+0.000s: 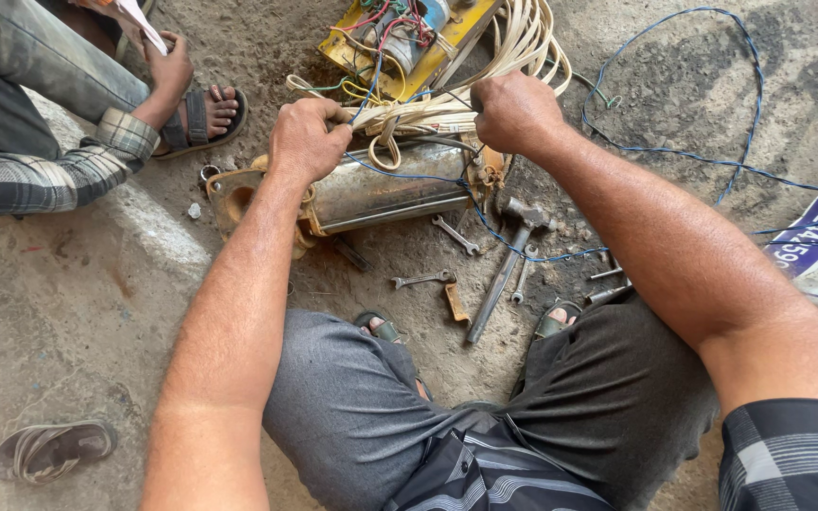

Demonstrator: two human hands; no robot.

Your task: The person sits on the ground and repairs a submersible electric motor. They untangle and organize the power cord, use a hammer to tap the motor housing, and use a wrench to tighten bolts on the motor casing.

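- Metal cylinder (pixel 385 194) lying on dirt ground (pixel 68 322), under the cable bundle
- Cream cable bundle (pixel 428 115) across cylinder top
- Left hand (pixel 307 137), right hand (pixel 515 112) fisted tight around bundle
- Hammer (pixel 508 265), spanners (pixel 454 235) below cylinder

The dusty concrete floor (pixel 68 312) is carrying a metal cylinder (pixel 385 194), a hammer (pixel 506 265), several spanners (pixel 423 279), a blue wire (pixel 702 161) and a loose sandal (pixel 49 449).
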